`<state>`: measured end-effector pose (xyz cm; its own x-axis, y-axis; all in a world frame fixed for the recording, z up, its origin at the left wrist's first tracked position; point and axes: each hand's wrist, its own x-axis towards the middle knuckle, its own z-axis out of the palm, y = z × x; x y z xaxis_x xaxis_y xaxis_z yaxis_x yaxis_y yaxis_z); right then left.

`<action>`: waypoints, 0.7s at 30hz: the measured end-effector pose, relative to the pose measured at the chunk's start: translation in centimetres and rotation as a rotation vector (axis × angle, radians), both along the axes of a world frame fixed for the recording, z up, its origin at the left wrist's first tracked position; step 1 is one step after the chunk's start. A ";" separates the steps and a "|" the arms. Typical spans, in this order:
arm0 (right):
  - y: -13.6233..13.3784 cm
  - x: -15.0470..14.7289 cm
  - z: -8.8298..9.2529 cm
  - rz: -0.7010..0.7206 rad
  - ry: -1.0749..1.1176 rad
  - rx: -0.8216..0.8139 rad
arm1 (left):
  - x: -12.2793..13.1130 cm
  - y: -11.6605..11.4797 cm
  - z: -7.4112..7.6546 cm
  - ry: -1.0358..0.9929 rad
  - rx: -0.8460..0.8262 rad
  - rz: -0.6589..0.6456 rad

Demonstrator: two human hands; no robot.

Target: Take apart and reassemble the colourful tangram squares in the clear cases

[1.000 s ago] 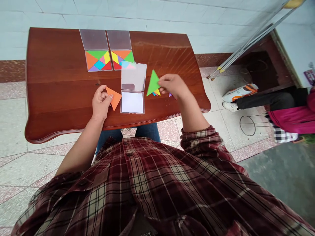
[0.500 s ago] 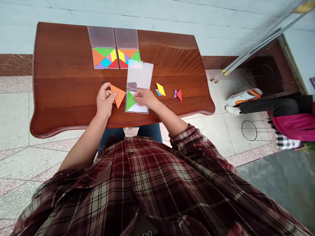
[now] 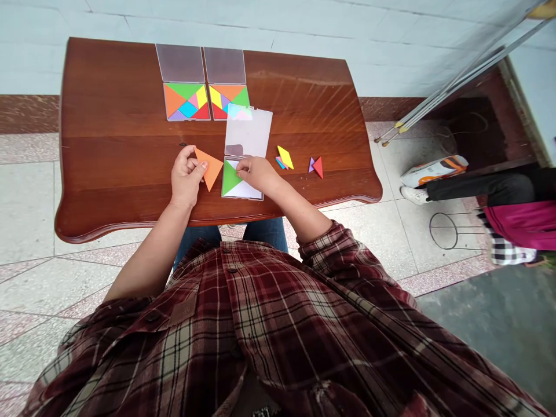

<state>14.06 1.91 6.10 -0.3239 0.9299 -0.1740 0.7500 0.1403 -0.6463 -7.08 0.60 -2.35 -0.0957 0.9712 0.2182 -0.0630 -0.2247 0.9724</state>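
Note:
My left hand (image 3: 186,176) pinches an orange tangram triangle (image 3: 211,169) between thumb and fingers, just left of an open clear plastic case (image 3: 252,191). Inside that case a green triangle (image 3: 230,178) lies along the left side. My right hand (image 3: 256,172) reaches over the case with its fingers drawn together at the green triangle's inner corner; the fingertips partly hide the contact. A yellow parallelogram (image 3: 285,157) rests on blue and pink pieces right of the case. Farther right, a red triangle (image 3: 318,167) touches a small purple triangle (image 3: 311,165).
Two open cases filled with tangram pieces, a left one (image 3: 186,101) and a right one (image 3: 228,92), lie at the back of the wooden table (image 3: 117,168). The working case's raised lid (image 3: 248,132) overlaps the right one. Crutches (image 3: 417,107) and a seated person's leg (image 3: 469,188) are at right.
The view has shifted slightly. Both hands hold nearly the same place; the green triangle sits a touch more squarely against the case's left side.

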 end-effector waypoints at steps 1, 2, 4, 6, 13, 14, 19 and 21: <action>-0.1 0.1 0.3 -0.020 0.015 0.003 | 0.0 0.0 0.0 0.000 -0.001 -0.001; -0.3 0.1 0.6 -0.044 0.044 0.005 | 0.0 0.0 0.0 0.002 0.000 -0.005; -0.7 0.1 1.1 -0.077 0.133 -0.011 | 0.0 0.0 0.2 0.009 0.006 -0.015; -1.0 -0.3 1.3 -0.077 0.233 -0.060 | 0.2 -0.2 0.4 0.018 0.008 -0.031; -0.7 -2.3 -0.4 -0.050 0.407 -0.172 | 0.5 -0.6 1.1 0.026 0.021 -0.092; -0.5 -2.4 -0.7 -0.051 0.429 -0.173 | 0.5 -0.7 1.2 0.027 0.028 -0.097; -0.1 -2.5 -1.4 -0.055 0.507 -0.185 | 0.6 -0.9 1.7 0.010 0.040 -0.146; -0.3 -2.5 -1.1 -0.081 0.539 -0.223 | 0.7 -1.0 1.9 0.004 0.033 -0.162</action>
<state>11.60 1.65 5.04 -0.3506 0.9152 -0.1984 0.3100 -0.0865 -0.9468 -6.37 -0.39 -0.48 0.0626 0.9660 0.2507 -0.0973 -0.2441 0.9649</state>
